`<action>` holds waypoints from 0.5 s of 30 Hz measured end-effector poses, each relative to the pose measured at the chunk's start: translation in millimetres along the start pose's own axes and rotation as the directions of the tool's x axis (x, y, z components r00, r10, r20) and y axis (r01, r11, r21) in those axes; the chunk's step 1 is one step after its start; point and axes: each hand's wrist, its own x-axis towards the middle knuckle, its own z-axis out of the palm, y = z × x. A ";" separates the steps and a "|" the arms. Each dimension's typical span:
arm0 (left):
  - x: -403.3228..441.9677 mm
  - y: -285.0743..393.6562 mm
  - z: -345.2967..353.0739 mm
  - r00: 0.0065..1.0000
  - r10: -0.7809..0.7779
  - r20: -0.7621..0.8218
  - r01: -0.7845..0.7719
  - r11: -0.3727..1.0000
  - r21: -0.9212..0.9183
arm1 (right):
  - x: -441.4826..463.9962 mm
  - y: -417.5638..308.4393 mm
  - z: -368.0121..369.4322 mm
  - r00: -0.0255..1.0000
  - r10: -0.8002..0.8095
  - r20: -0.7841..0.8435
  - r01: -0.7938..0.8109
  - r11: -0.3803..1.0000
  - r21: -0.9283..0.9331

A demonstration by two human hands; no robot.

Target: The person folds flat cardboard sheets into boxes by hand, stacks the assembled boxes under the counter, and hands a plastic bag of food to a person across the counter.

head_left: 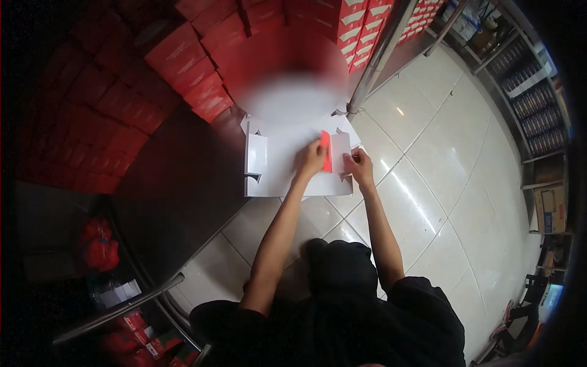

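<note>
A white cardboard box blank (287, 168) with cut, folding flaps lies flat in front of me, its left side panel (257, 156) raised. Near its right side, a flap is folded over so its red face (326, 151) shows. My left hand (313, 158) has its fingers closed at that red flap. At the right edge of the blank, my right hand (361, 166) pinches the side panel (341, 153). The fingertips of both hands are partly hidden. More white card reaches up behind the blank into a blurred patch.
Stacked red boxes (183, 61) stand at the back and left beside a dark tabletop (165, 165). A metal post (382, 55) rises behind the blank. Loaded shelves (529, 92) line the right, beyond the tiled floor (440, 165). A metal rail (122, 309) crosses lower left.
</note>
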 end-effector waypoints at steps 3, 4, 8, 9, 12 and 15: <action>-36.4 59.7 -32.5 0.960 0.028 -0.280 -0.155 0.884 -0.441 | -28.1 -73.6 -2.1 0.925 -0.330 -0.188 0.306 0.941 -0.147; -52.2 87.3 -45.3 0.926 -0.003 -0.379 -0.248 0.749 -0.614 | -40.6 -94.8 0.0 0.819 -0.516 -0.251 0.487 0.856 -0.174; -124.2 190.7 -96.5 0.838 0.040 -0.543 -0.494 0.477 -0.727 | -124.2 -215.9 14.9 0.463 -0.886 -0.019 0.872 0.452 0.188; -138.1 199.8 -97.8 0.809 0.038 -0.587 -0.519 0.515 -0.682 | -131.3 -231.0 20.1 0.312 -0.950 0.009 0.943 0.310 0.117; -179.6 214.0 -100.3 0.733 0.032 -0.679 -0.618 0.446 -0.647 | -137.4 -254.2 35.6 0.003 -0.992 0.128 0.994 -0.011 -0.105; -196.5 204.9 -106.8 0.658 -0.058 -0.751 -0.674 0.399 -0.622 | -156.9 -265.5 47.9 -0.011 -0.977 0.212 0.999 -0.002 0.043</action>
